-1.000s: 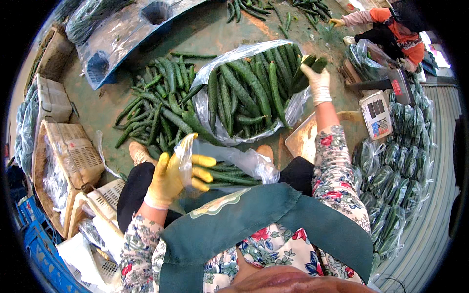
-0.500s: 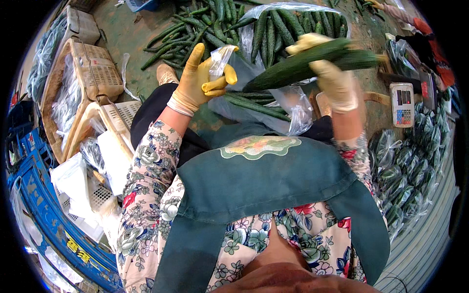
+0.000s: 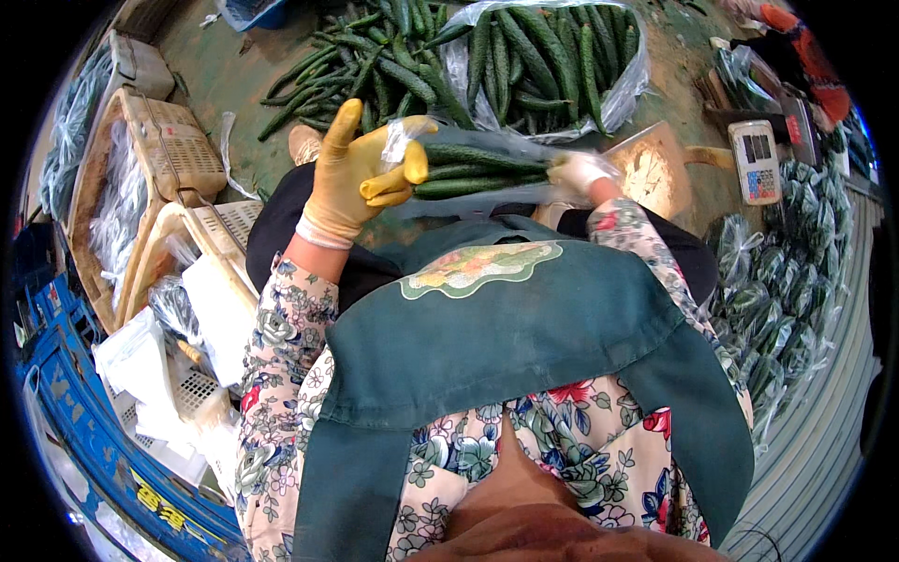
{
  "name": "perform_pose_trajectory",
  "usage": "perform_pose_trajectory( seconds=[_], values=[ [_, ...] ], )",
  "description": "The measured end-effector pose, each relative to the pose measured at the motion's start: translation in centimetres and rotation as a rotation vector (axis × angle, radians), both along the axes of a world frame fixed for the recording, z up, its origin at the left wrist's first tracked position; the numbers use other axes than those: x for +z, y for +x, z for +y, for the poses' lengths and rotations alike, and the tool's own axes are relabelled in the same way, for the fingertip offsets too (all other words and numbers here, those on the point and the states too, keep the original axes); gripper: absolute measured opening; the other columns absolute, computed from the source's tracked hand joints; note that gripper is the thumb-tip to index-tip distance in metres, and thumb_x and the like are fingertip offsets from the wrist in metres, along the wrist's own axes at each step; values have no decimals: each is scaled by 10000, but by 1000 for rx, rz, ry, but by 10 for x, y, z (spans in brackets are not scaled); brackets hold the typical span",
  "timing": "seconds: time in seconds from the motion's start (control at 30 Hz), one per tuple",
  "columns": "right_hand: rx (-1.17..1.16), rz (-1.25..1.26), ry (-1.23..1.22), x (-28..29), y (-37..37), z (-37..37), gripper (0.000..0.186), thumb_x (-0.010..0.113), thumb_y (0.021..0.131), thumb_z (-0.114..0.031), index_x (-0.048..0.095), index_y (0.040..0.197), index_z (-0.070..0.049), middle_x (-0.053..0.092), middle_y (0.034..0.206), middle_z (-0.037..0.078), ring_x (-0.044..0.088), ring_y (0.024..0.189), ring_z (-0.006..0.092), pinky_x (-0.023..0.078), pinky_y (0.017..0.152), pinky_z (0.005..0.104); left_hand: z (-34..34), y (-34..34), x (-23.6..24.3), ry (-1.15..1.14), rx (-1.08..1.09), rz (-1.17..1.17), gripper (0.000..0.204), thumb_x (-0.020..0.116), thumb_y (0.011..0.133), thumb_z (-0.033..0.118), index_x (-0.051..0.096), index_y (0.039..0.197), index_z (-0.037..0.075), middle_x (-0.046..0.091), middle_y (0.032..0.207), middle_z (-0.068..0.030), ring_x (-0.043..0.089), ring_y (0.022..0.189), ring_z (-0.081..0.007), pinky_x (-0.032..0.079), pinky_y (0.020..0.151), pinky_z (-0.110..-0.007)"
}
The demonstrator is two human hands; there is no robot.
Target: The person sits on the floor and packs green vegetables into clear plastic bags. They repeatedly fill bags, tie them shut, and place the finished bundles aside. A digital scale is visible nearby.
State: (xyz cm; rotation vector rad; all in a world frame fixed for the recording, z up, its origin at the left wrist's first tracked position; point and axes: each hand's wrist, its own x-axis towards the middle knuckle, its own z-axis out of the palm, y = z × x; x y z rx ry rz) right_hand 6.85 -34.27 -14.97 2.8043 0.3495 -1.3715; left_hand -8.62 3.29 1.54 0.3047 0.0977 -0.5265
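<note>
My left hand [image 3: 361, 164], in a yellow glove, grips the top edge of a clear plastic bag [image 3: 405, 142] between curled fingers, thumb raised. Inside that bag several long cucumbers [image 3: 478, 173] lie sideways across my lap. My right hand [image 3: 581, 175], in a pale glove, is at their right ends, blurred, so its fingers are unclear. Just beyond are a heap of loose cucumbers [image 3: 370, 70] and a large open bag [image 3: 640, 56] packed with cucumbers.
Stacked cream crates [image 3: 169, 155] and a blue metal frame [image 3: 94, 403] stand at left, a blue tray [image 3: 253, 11] at top. A scale [image 3: 755, 161] and bagged cucumbers [image 3: 768, 309] are at right. A co-worker's orange sleeve [image 3: 819, 80] shows top right, a low stool [image 3: 655, 169] beside my right leg.
My right hand has moved from the large bag down and leftward, carrying cucumbers to the smaller bag, and is now at that bag's cucumbers. My left hand keeps its grip on the plastic.
</note>
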Motion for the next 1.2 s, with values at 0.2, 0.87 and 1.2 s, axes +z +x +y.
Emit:
perform_pose_trajectory(
  seconds=[0.2, 0.87, 1.2],
  values=[
    [229, -439, -70, 83, 4, -68, 314, 562, 887, -361, 743, 981, -122, 711, 1022, 175, 677, 964, 358, 525, 864, 452, -47, -26, 60, 192, 8, -164, 933, 426, 899, 732, 392, 1379, -67, 646, 841, -145, 372, 452, -45, 304, 392, -191],
    [-338, -993, 87, 182, -61, -433, 251, 615, 879, -299, 710, 1023, -116, 708, 1018, 96, 670, 933, 268, 518, 825, 381, -353, 226, 131, 328, -438, -414, 731, 527, 904, 591, 577, 1181, -83, 664, 1127, -246, 631, 1039, -327, 438, 1020, -440],
    [-1773, -504, 1106, 90, -126, -413, 492, 710, 884, -386, 575, 1274, -118, 633, 1202, 65, 598, 1067, 225, 446, 907, 426, -443, 225, 25, 656, -500, -299, 556, 489, 967, 523, 514, 1233, 36, 698, 1014, -232, 666, 951, -317, 430, 969, -443]
  ],
)
